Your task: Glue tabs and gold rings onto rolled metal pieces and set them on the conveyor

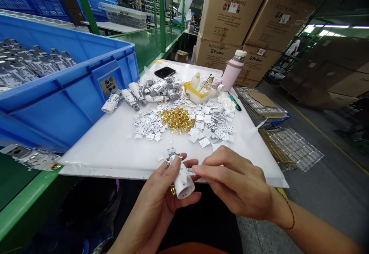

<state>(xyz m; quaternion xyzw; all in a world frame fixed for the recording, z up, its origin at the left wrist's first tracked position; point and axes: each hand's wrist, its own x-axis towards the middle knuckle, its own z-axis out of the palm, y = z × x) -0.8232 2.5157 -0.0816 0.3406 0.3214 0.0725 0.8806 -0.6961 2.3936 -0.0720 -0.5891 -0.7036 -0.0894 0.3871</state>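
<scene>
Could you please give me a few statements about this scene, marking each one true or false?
The left hand holds a white plug-shaped part. True.
A heap of gold rings lies on the white board. True.
The pink bottle lies on its side. False: it stands upright.
The blue plastic crate is to the right of the board. False: it is to the left.
The right hand holds the black phone. False: the phone lies on the board, and that hand's fingers are at the white part.
</scene>
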